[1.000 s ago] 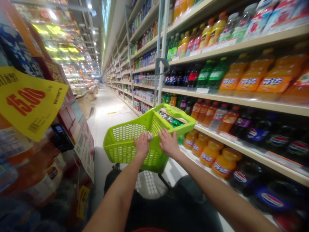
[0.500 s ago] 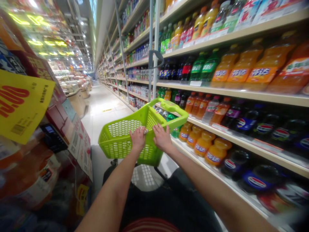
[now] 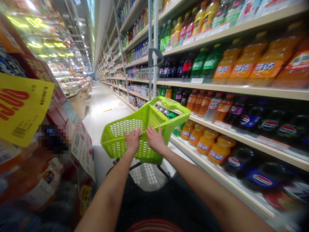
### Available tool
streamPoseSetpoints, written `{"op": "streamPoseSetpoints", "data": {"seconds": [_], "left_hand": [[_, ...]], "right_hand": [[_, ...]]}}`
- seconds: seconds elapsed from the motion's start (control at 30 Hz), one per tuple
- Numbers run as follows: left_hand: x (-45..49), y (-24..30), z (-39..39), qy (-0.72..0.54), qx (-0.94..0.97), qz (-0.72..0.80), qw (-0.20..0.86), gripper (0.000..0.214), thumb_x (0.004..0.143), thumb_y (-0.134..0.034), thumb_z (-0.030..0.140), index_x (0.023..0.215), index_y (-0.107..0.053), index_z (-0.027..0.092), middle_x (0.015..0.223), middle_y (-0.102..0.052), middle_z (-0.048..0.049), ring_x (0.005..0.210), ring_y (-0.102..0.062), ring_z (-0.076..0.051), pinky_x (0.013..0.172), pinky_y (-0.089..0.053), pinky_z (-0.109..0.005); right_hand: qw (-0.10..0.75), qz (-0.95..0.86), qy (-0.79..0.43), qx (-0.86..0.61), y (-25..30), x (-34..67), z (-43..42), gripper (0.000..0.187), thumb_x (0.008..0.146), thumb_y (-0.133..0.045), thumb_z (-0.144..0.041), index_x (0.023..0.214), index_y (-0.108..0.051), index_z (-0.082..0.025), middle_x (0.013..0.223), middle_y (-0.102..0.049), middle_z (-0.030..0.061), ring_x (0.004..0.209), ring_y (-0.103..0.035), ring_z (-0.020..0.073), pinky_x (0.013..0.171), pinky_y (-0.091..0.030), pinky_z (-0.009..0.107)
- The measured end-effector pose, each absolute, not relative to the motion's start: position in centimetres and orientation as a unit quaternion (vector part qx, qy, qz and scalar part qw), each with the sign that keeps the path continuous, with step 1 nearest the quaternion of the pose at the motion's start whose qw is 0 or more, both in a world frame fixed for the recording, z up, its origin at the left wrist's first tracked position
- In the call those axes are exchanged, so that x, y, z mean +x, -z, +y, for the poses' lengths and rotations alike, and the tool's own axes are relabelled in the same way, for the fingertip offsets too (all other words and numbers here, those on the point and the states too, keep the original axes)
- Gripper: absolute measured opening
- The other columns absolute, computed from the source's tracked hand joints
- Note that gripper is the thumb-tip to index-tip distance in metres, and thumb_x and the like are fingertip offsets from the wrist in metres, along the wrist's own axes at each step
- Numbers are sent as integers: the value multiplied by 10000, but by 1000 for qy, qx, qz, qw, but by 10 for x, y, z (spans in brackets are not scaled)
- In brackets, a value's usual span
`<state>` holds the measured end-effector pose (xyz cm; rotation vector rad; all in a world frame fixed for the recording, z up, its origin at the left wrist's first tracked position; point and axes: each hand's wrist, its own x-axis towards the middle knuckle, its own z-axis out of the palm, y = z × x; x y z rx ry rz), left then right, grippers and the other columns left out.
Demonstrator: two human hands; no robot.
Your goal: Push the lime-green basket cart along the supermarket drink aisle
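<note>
A green plastic shopping cart [image 3: 120, 149] with perforated walls stands sideways in front of me on the aisle floor, its handle [image 3: 180, 108] at the right. My left hand [image 3: 132, 140] is closed over the near side rim, and a small whitish thing shows beside its index finger, too small to name. Close to its right, my right hand [image 3: 154, 138] lies over the same rim with its fingers bent inward and its thumb pointing up. Both palms are hidden from view. Nothing shows inside the visible part of the basket.
Along the right run shelves [image 3: 210, 85] of drink bottles, with orange soda bottles [image 3: 219, 149] low beside the cart. At the left stand stacked cartons and a yellow price sign [image 3: 26, 106]. Between them the tiled aisle [image 3: 101, 100] stretches away.
Both hands have slid a little to the left along the cart's rim. The cart has shifted slightly right in view, and more of its lower frame shows.
</note>
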<state>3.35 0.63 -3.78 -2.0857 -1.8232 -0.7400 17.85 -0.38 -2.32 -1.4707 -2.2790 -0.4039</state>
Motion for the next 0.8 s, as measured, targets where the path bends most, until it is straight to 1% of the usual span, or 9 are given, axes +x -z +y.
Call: {"op": "streamPoseSetpoints", "data": {"seconds": [0.17, 0.23, 0.33, 0.43, 0.5, 0.63, 0.73, 0.8], "left_hand": [[2, 40, 6, 240, -683, -677, 134, 386, 859, -377, 227, 1235, -462, 245, 1251, -528, -85, 1076, -514, -212, 1055, -149, -540], [1, 41, 6, 236, -690, -670, 139, 403, 857, -374, 228, 1253, -446, 239, 1269, -513, -96, 1126, -482, -225, 1050, -138, -559], [10, 43, 7, 238, -704, -653, 145, 437, 863, -346, 226, 1297, -398, 243, 1317, -472, -97, 1233, -384, -228, 1048, -114, -577], [14, 44, 7, 237, -707, -652, 138, 459, 864, -337, 224, 1321, -366, 245, 1340, -451, -86, 1270, -342, -218, 1055, -97, -573], [9, 45, 7, 236, -711, -650, 133, 454, 863, -347, 228, 1316, -376, 240, 1331, -463, -84, 1259, -360, -217, 1059, -88, -568], [-6, 47, 5, 239, -712, -647, 131, 422, 862, -369, 246, 1280, -426, 236, 1287, -507, -93, 1177, -455, -216, 1061, -89, -564], [-8, 48, 4, 242, -710, -647, 135, 407, 862, -374, 248, 1263, -442, 228, 1258, -528, -98, 1115, -502, -216, 1059, -103, -561], [-3, 48, 3, 241, -711, -646, 139, 403, 862, -369, 238, 1257, -447, 223, 1245, -534, -102, 1104, -504, -216, 1060, -115, -551]], "right_hand": [[193, -813, 126, -534, 25, 180, -1, 535, 761, -418, -172, 1292, -412, -101, 1374, -385, 129, 1299, -262, 265, 1043, -85, 591], [197, -804, 125, -546, 24, 178, -2, 536, 759, -417, -172, 1289, -415, -92, 1369, -391, 135, 1300, -260, 270, 1042, -97, 587], [196, -798, 131, -554, 25, 176, -5, 539, 764, -410, -179, 1294, -406, -81, 1373, -385, 138, 1302, -254, 270, 1041, -116, 582], [186, -804, 138, -547, 26, 180, -7, 547, 767, -409, -189, 1303, -393, -84, 1384, -368, 133, 1307, -242, 267, 1040, -112, 590], [184, -809, 140, -541, 27, 184, -7, 554, 765, -408, -188, 1310, -383, -89, 1388, -362, 127, 1310, -238, 265, 1038, -107, 598], [185, -814, 139, -533, 29, 191, -10, 552, 767, -401, -184, 1313, -381, -102, 1391, -360, 115, 1310, -242, 260, 1032, -105, 609], [196, -810, 141, -535, 29, 188, -15, 542, 775, -394, -184, 1308, -385, -85, 1390, -359, 119, 1313, -233, 264, 1033, -89, 614], [199, -807, 144, -536, 29, 180, -17, 538, 779, -394, -184, 1306, -387, -76, 1392, -353, 125, 1319, -219, 268, 1036, -79, 609]]}}
